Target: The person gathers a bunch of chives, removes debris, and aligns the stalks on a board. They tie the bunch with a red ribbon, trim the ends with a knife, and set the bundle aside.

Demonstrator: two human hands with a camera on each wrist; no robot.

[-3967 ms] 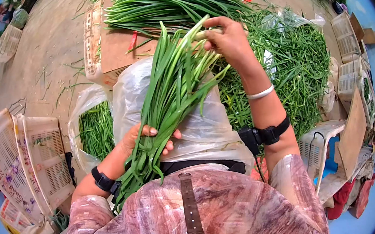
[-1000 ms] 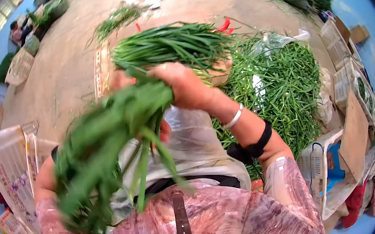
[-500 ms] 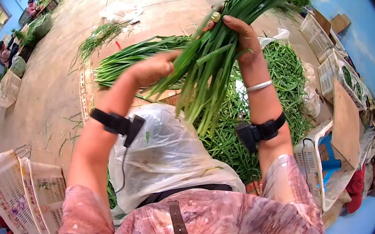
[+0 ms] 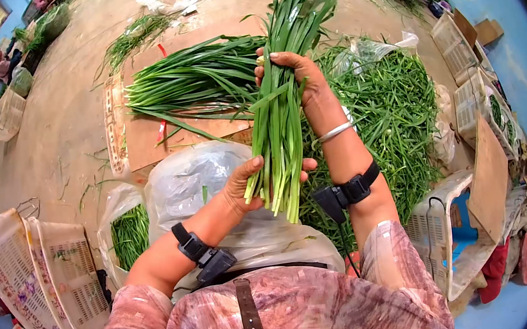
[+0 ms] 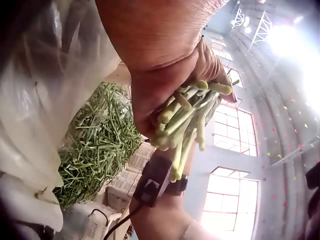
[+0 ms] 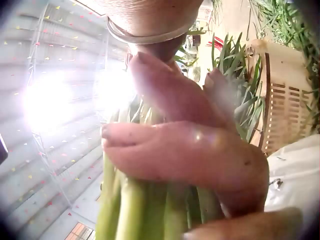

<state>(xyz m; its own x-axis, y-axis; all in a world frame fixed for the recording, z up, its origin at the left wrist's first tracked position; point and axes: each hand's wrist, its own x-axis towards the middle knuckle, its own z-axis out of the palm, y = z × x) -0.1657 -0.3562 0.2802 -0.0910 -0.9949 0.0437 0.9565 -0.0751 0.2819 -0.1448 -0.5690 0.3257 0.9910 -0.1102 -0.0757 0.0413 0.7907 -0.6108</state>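
Note:
A bunch of garlic chives [image 4: 281, 95] is held upright between both hands in front of the chest, leaf tips away from the body and pale stem ends toward it. My right hand [image 4: 305, 79] grips the bunch around its middle, thumb across the leaves. Lower down, my left hand [image 4: 239, 184] holds the pale stems, thumb on one side and fingers on the other. In the left wrist view the cut stem ends [image 5: 185, 120] poke out of the left hand [image 5: 165, 75]. Left-hand fingers [image 6: 185, 155] cross the stems in the right wrist view.
Another bunch of chives [image 4: 192, 80] lies on a brown board [image 4: 148, 146] over a crate. To the right spreads a loose green heap [image 4: 391, 121]. A plastic sheet [image 4: 191, 174] covers the lap. Crates [image 4: 70, 263] stand at the left, and an open crate [image 4: 442, 234] at the right.
Half a second ago the bunch slanted to the upper right with the left hand beside it. The right hand has brought it lower and nearer upright, and the left hand now holds the stem ends.

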